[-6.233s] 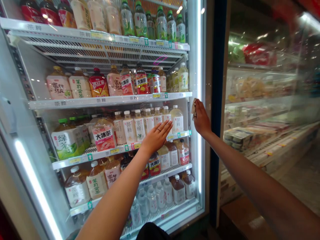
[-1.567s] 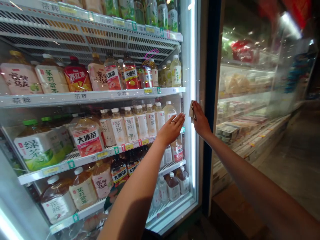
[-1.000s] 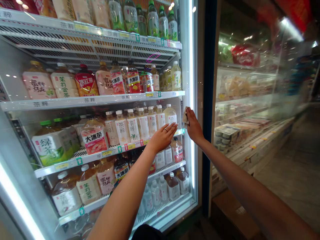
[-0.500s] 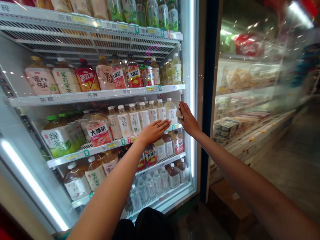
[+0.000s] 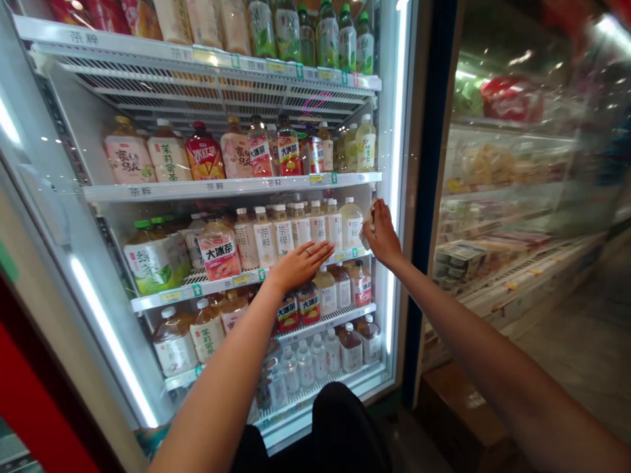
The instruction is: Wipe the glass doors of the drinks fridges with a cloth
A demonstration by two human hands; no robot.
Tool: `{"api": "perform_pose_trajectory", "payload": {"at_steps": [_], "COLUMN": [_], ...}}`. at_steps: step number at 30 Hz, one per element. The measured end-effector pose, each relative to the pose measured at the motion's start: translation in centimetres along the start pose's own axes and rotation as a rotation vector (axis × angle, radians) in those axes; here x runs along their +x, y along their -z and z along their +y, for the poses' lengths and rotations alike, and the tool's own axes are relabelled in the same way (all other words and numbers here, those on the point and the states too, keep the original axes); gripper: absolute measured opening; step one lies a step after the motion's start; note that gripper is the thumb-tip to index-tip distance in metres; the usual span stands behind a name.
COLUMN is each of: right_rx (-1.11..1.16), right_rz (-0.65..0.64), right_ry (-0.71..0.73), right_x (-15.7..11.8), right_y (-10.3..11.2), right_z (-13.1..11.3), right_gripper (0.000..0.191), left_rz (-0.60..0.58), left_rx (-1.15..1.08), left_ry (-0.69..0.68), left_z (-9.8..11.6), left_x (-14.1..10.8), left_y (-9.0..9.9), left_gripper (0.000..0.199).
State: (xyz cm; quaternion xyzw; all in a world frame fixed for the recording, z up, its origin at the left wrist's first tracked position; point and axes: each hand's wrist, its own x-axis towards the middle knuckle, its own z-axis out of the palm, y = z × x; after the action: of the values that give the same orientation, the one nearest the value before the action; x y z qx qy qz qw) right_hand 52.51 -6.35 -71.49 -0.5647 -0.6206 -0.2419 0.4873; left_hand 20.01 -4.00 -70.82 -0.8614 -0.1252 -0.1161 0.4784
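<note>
Both of my arms reach toward the glass front of a lit drinks fridge. My left hand (image 5: 305,261) lies flat with its fingers stretched out, a ring on one finger, in front of the shelf with white-labelled tea bottles (image 5: 265,238); it seems to rest on the glass. Over at the right side of the fridge, my right hand (image 5: 384,233) holds a pale cloth (image 5: 367,226), pressed toward the glass beside a bottle with pale yellow liquid (image 5: 351,223). The fingers partly cover the cloth.
Shelves of bottled drinks fill the fridge, with green-capped bottles (image 5: 327,36) on top and clear bottles (image 5: 290,369) at the bottom. A bright light strip (image 5: 397,177) runs down the right side. Further right stand an open chilled shelf (image 5: 513,246) and a cardboard box (image 5: 458,407).
The view has shifted, so the fridge sits further right in the picture. My right hand stays near the right edge with the cloth, its fingers now more curled. My left hand remains flat.
</note>
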Motion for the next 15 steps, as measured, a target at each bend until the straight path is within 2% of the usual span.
{"api": "perform_pose_trajectory", "payload": {"at_steps": [3, 7, 11, 15], "right_rx": [-0.001, 0.028, 0.04, 0.043], "right_rz": [0.083, 0.112, 0.122, 0.142], "right_ry": [-0.02, 0.02, 0.07, 0.035], "right_x": [-0.3, -1.0, -0.2, 0.2], "right_y": [-1.3, -2.6, -2.8, -2.7], "right_z": [-0.2, -1.3, -2.0, -1.8], "right_gripper": [0.076, 0.073, 0.078, 0.08], "left_rz": [0.019, 0.035, 0.025, 0.034], "left_rx": [0.03, 0.045, 0.049, 0.06], "left_ry": [-0.002, -0.003, -0.005, -0.004], "left_z": [0.2, 0.3, 0.3, 0.3], "left_x": [0.0, -0.1, 0.0, 0.1], "left_y": [-0.2, -0.2, 0.2, 0.6], "left_gripper": [0.066, 0.067, 0.064, 0.061]}}
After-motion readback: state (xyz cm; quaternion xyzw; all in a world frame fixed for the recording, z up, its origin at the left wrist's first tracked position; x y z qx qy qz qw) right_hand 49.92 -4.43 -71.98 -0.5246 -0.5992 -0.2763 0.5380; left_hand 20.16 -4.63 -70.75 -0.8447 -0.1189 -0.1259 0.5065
